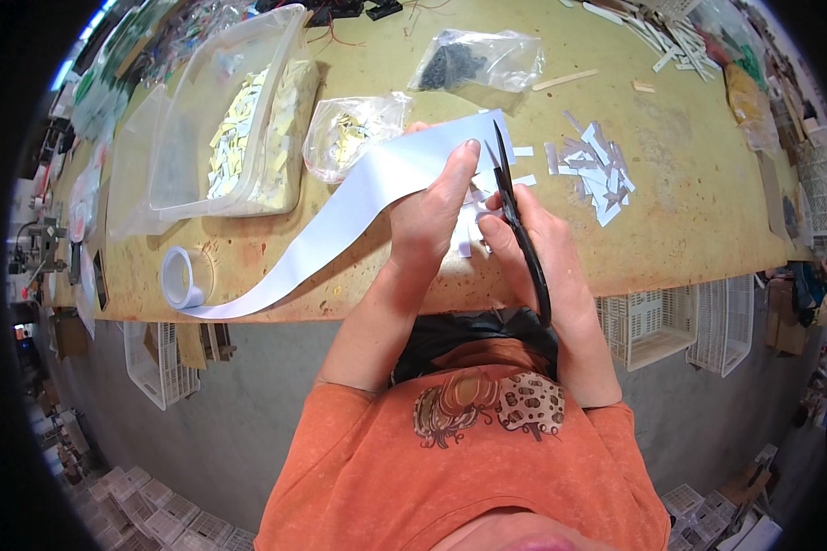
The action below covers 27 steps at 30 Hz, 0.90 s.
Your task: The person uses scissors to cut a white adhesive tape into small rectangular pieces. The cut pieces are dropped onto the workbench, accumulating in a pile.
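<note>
Left hand (429,211): your thumb and fingers pinch the white strip (358,204) | Right hand (549,237): your fingers curl around black scissors (510,191), blades just beside your left thumb | Strip trails left of your fingers to its roll (191,302) | Cut pieces (600,174) lie right of both hands' fingers

Smooth white strip (340,211) that looks like coated paper, scissors (530,250) with dark metal blades (503,156), crinkled glossy clear plastic bag (513,57), smooth translucent plastic tub (213,78), matt scuffed tabletop (680,211), matt orange cloth shirt (358,487)
</note>
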Tool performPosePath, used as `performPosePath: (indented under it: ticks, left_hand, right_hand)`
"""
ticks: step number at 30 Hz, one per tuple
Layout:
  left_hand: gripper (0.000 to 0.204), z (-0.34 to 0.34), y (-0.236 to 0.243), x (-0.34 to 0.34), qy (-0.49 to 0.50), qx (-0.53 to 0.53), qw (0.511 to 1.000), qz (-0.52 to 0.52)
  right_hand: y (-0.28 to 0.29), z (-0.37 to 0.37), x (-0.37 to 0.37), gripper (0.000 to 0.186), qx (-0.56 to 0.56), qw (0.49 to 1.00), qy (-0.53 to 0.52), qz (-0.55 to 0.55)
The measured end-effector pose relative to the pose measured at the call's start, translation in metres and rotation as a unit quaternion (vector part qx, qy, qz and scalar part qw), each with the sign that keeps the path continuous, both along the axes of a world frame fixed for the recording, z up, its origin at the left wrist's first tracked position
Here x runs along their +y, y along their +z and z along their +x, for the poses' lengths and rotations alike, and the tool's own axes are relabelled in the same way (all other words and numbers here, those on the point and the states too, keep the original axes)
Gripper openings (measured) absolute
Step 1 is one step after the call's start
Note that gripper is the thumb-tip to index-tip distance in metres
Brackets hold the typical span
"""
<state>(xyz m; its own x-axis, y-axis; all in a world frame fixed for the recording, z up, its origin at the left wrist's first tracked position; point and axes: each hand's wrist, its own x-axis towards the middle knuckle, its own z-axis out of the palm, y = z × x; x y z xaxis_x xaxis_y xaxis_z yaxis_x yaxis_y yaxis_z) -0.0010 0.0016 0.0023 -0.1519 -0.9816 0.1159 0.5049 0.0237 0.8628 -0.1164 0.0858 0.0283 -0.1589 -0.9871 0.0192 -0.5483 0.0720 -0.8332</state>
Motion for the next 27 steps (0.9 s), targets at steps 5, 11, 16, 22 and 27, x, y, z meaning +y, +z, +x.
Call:
performPosePath:
  ticks: [5, 11, 16, 22, 27]
  left_hand:
    - [0.006, 0.001, -0.001, -0.001, -0.018, -0.008, 1.0, 0.003]
    - [0.006, 0.0, -0.003, 0.001, -0.014, 0.003, 1.0, 0.006]
    - [0.006, -0.001, -0.004, 0.0, -0.023, 0.013, 1.0, 0.012]
    - [0.006, -0.002, -0.006, -0.001, -0.023, 0.012, 1.0, 0.0]
    - [0.006, -0.001, -0.006, -0.001, -0.015, -0.003, 1.0, -0.012]
  right_hand:
    - [-0.001, 0.0, -0.002, 0.049, 0.011, 1.0, 0.001, -0.007]
    - [-0.003, 0.0, -0.003, 0.051, 0.009, 1.0, 0.002, -0.011]
    - [-0.004, -0.001, -0.004, 0.052, 0.015, 1.0, -0.002, -0.008]
    - [-0.009, -0.001, -0.005, 0.055, 0.038, 0.999, -0.007, -0.023]
    - [-0.014, 0.0, -0.006, 0.056, 0.073, 0.996, -0.016, -0.047]
